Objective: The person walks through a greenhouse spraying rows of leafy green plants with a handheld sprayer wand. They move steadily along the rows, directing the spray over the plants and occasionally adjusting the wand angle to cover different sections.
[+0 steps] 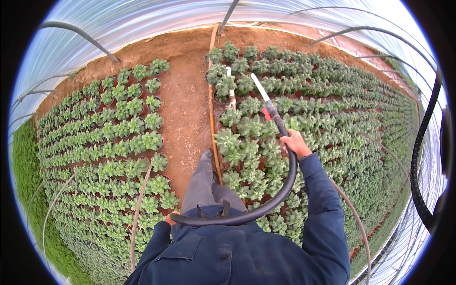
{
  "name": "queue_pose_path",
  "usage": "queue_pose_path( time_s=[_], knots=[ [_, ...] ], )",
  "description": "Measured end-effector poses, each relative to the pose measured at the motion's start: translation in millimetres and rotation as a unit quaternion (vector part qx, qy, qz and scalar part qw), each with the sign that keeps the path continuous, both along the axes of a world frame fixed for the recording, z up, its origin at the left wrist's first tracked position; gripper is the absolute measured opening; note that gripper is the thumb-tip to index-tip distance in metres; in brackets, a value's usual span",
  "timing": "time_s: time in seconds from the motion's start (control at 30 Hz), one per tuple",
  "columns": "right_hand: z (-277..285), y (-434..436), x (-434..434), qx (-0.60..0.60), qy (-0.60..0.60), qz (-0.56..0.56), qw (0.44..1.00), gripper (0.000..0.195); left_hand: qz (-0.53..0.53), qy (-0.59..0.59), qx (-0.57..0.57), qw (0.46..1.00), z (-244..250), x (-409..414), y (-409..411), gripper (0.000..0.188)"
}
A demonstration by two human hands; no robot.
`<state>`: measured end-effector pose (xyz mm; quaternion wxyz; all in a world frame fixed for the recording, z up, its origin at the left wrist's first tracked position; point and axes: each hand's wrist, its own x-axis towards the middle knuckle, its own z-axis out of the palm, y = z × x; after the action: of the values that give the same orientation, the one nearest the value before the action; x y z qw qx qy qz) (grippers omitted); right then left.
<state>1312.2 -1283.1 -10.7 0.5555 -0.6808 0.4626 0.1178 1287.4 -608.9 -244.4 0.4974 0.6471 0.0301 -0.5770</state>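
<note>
My right hand [297,143] is wrapped around a thick black hose [290,171], out over the potted plants on the right. Beyond the fingers, the hose joins a valve with a red handle [267,114] and ends in a white pipe nozzle [260,87] that points forward. From there the hose bends back across the front of my blue jacket to my left hand [171,218], which grips it at hip height on the left side. Part of that hand is hidden by the hose. Leafy green plants [249,128] in reddish-brown pots lie under the nozzle and right arm.
A bare dirt path [185,107] runs ahead between two beds of potted plants [121,117]. An orange-brown pipe [211,114] edges the right bed, and a white upright fitting [228,71] stands among the plants. Curved metal hoops [80,34] carry plastic sheeting [142,21].
</note>
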Motion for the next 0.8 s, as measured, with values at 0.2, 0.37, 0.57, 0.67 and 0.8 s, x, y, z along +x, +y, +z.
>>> queue_pose_path(
  time_s=[0.2, 0.37, 0.57, 0.67, 0.8],
  knots=[
    [1.5, 2.2, 3.5, 0.004, -0.011, 0.035, 0.999, 0.019, 0.008, -0.009, 0.0, 1.0, -4.2, 1.7, 7.5, 0.019],
    [3.7, 4.1, 17.0, -0.004, -0.006, 0.095, 0.995, 0.022, -0.217, -0.254, -0.014, 0.943, 6.6, 8.1, -8.5, 0.012],
    [-8.5, 7.3, 24.5, 0.0, -0.009, 0.114, 0.993, 0.023, -0.162, -0.132, 0.053, 0.977, -1.9, 16.0, -13.1, 0.014],
    [-2.2, 11.0, 30.6, -0.001, -0.011, 0.116, 0.993, 0.023, -0.154, -0.118, 0.059, 0.979, -7.0, 16.9, -7.2, 0.015],
    [4.2, 15.0, 45.3, -0.014, -0.032, 0.116, 0.993, 0.025, -0.14, -0.108, 0.06, 0.982, -16.4, 14.0, 1.3, 0.016]
  ],
)
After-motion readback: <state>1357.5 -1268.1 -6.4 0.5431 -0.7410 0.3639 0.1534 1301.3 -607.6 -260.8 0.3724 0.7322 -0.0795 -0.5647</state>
